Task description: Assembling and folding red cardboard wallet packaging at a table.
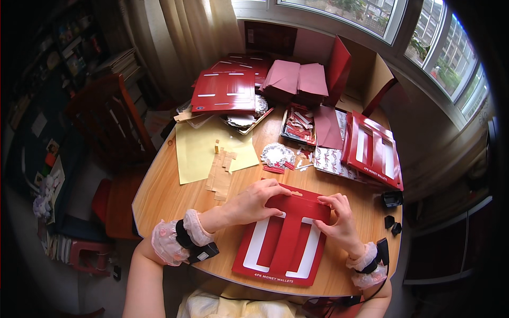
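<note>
A red cardboard wallet pack (286, 244) with two white-edged cut-outs and a hang-hole tab lies on the table before me, its printed end toward me. My left hand (257, 201) grips its far left corner, index finger near the hang hole and thumb lower down. At the far right corner, my right hand (340, 220) holds the same pack between curled fingers and thumb. Beyond the pack lie a patterned scalloped card piece (278, 155) and small red labels (273, 170).
Tan tape strips (220, 175) lie over a yellow sheet (193, 153) at left. Behind stand stacked red packs (225, 90), pink envelopes (313, 79) and an open carton (363, 79). More red packs (374, 151) lean at right, near small black objects (392, 199).
</note>
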`<action>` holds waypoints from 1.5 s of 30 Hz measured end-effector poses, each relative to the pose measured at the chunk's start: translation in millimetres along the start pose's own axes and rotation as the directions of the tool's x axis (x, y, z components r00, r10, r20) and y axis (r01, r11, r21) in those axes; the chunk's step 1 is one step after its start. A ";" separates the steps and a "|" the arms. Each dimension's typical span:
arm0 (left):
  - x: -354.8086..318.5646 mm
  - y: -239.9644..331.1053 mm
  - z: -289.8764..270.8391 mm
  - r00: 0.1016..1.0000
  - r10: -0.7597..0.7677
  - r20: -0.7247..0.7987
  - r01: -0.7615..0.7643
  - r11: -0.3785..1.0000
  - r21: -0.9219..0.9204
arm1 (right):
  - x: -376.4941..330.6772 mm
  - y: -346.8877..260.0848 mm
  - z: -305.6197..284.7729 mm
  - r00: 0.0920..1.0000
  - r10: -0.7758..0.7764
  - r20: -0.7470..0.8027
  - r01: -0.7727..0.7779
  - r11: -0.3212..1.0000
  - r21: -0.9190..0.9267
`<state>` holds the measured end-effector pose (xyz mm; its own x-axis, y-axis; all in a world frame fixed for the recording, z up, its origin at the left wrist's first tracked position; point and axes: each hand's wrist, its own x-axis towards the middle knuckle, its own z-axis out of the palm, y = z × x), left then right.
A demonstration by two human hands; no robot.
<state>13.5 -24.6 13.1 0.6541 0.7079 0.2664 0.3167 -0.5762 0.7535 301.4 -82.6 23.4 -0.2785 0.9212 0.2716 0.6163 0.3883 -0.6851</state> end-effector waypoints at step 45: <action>-3.2 4.8 3.6 0.990 -0.052 -0.134 0.053 0.999 0.005 | -7.5 -14.7 0.0 0.999 -0.017 0.047 0.015 0.999 0.036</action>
<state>15.4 -31.1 13.6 0.5385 0.7854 0.3051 0.3544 -0.5397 0.7637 294.4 -95.3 31.4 -0.3232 0.9125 0.2509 0.5849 0.4010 -0.7050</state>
